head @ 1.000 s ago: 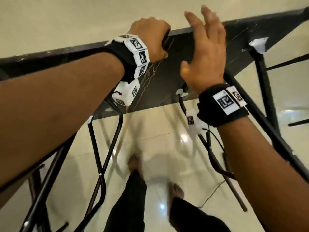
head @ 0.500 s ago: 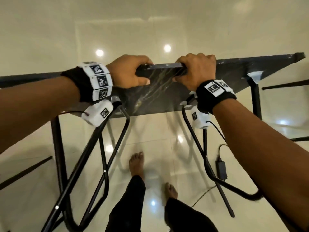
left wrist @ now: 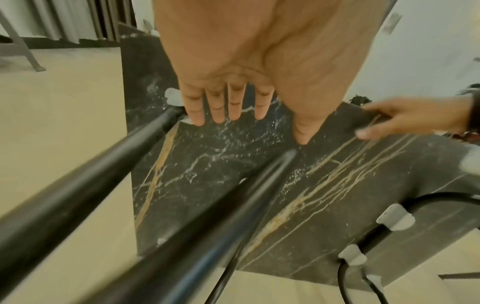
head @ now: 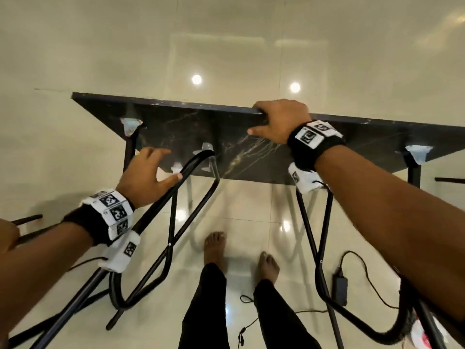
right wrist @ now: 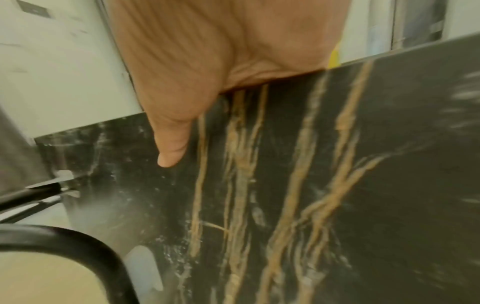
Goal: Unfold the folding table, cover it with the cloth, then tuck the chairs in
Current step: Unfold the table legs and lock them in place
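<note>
- A black rod (head: 26,219) lies on the glossy cream floor (head: 75,59) at the far left of the head view, partly hidden behind the left forearm.
- The left hand (head: 144,176) hangs in the air with its fingers (left wrist: 217,107) straight and spread, gripping nothing; it is just in front of the table's marbled face and beside a black tubular leg (head: 161,205), and whether the thumb touches that tube cannot be told.
- That leg frame (a bent loop of black tube) runs down from grey plastic clips (head: 207,148) on the panel to the floor near the person's bare feet (head: 215,248).
- The folding table (head: 188,132) is tipped up on its side, its dark marble-patterned panel with tan veins facing the person, and the upper long edge runs across the middle of the head view.
- The right hand (head: 279,120) grasps that upper edge, fingers curled over the far side and the thumb (right wrist: 172,144) pressed flat on the near face.
- A second black leg loop (head: 324,285) hangs below the right wrist.
- A black power adapter (head: 340,288) with its cable (head: 364,270) lies on the floor at the right.
</note>
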Motion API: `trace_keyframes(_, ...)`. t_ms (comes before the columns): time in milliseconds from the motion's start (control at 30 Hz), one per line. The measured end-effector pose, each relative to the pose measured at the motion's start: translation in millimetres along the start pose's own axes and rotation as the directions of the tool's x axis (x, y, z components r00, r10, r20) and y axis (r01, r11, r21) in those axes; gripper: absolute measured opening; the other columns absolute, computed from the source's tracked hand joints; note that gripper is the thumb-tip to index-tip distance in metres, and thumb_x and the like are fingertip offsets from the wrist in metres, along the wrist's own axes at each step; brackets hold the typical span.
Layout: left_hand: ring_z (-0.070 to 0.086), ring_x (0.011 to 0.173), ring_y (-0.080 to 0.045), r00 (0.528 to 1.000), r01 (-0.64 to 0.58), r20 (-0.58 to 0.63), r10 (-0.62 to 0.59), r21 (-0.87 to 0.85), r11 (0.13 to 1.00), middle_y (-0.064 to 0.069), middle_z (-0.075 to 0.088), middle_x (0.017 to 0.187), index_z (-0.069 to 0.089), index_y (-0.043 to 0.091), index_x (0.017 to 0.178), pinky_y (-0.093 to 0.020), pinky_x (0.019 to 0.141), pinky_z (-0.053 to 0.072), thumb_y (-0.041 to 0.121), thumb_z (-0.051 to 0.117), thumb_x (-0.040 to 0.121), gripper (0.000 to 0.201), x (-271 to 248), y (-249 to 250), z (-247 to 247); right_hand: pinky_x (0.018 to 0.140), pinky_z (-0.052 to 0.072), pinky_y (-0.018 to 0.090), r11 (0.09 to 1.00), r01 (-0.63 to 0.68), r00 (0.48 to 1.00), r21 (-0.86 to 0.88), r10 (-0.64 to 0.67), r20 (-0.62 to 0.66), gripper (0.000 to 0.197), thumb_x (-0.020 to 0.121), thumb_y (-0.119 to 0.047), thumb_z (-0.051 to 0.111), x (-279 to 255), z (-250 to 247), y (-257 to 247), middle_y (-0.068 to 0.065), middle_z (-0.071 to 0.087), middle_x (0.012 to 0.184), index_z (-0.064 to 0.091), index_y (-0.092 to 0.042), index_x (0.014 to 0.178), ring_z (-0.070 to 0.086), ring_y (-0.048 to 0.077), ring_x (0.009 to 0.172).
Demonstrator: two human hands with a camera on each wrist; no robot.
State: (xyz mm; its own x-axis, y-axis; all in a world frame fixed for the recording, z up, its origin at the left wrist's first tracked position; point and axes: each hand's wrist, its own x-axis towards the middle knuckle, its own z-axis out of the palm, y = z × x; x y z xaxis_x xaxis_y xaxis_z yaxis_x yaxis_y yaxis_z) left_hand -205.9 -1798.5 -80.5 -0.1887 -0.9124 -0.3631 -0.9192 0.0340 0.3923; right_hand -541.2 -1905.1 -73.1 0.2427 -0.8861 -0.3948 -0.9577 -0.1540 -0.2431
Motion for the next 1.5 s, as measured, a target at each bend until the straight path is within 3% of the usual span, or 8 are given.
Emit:
trace_keyframes(133,0.063,0.094,-0.031,0.972,0.142,0.179,-0.150,0.059,0.988,-0.005,0.060,0.100,0.049,0.018,0.125,-0.041,0.076,0.049,0.051,0.043,0.097,0.043,-22,7,44,0.075,0.045,0.034,0.981,0.195,0.975,0.016,-0.196,0.109,0.034,0.093,-0.055,0.060,31,9,-61,-0.005,0.060,0.090,0.066,-0.029,0.113,0.058,0.021,0.088)
trace_keyframes(267,0.063,0.071,-0.038,0.964,0.240,0.104,-0.246,0.069,0.968,0.001,0.052,0.068,0.041,0.018,0.110,-0.037,0.058,0.041,0.050,0.035,0.099,0.035,-36,16,75,0.072,0.039,0.033,0.970,0.244,0.968,-0.002,-0.243,0.062,0.032,0.091,-0.053,0.062,32,23,-64,-0.005,0.060,0.089,0.068,-0.031,0.112,0.053,0.021,0.083)
trace_keyframes(567,0.061,0.078,-0.038,0.953,0.293,-0.101,-0.285,0.086,0.952,-0.008,0.063,0.085,0.048,0.015,0.110,-0.040,0.060,0.043,0.048,0.036,0.100,0.036,-35,17,74,0.071,0.040,0.031,0.972,0.230,0.973,-0.052,-0.231,-0.005,0.041,0.089,-0.058,0.063,38,20,-59,-0.001,0.058,0.083,0.071,-0.026,0.113,0.055,0.024,0.080)
trace_keyframes(733,0.050,0.109,-0.037,0.942,0.257,-0.271,-0.198,0.205,0.944,-0.012,0.055,0.120,0.054,0.015,0.124,-0.053,0.086,0.044,0.040,0.057,0.091,0.041,-55,2,65,0.072,0.038,0.031,0.979,0.193,0.980,-0.066,-0.195,-0.038,0.048,0.087,-0.062,0.062,46,13,-57,0.002,0.063,0.088,0.071,-0.025,0.115,0.051,0.024,0.079)
trace_keyframes(967,0.053,0.114,-0.040,0.848,0.491,-0.305,-0.433,0.148,0.858,-0.013,0.046,0.136,0.041,0.018,0.138,-0.057,0.088,0.046,0.067,0.057,0.081,0.076,-169,-45,58,0.073,0.041,0.033,0.986,0.150,0.986,-0.071,-0.155,-0.059,0.054,0.085,-0.065,0.063,53,5,-59,0.005,0.062,0.086,0.072,-0.022,0.116,0.051,0.027,0.079)
trace_keyframes(1100,0.067,0.088,-0.041,0.787,0.600,-0.229,-0.572,0.075,0.796,-0.012,0.064,0.110,0.038,0.024,0.133,-0.049,0.068,0.054,0.074,0.046,0.085,0.070,-229,-64,53,0.071,0.043,0.035,0.986,0.145,0.986,-0.079,-0.150,-0.065,0.058,0.083,-0.068,0.062,55,7,-62,0.004,0.059,0.080,0.073,-0.019,0.111,0.052,0.029,0.077)
trace_keyframes(1233,0.056,0.051,-0.034,0.804,0.593,-0.193,-0.563,0.194,0.781,-0.007,0.057,0.055,0.048,0.022,0.093,-0.035,0.052,0.044,0.080,0.020,0.087,0.064,-258,-82,50,0.068,0.039,0.035,0.984,0.137,0.987,-0.113,-0.146,-0.068,0.056,0.084,-0.068,0.062,52,7,-63,0.004,0.056,0.077,0.073,-0.018,0.106,0.050,0.030,0.076)
trace_keyframes(1500,0.058,0.049,-0.033,0.840,0.540,-0.159,-0.518,0.152,0.828,-0.005,0.053,0.050,0.050,0.024,0.086,-0.033,0.048,0.045,0.068,0.039,0.090,0.045,-270,-96,45,0.067,0.037,0.034,0.979,0.137,0.989,-0.151,-0.144,-0.042,0.055,0.085,-0.071,0.060,45,5,-68,0.006,0.054,0.074,0.071,-0.019,0.099,0.050,0.031,0.075)
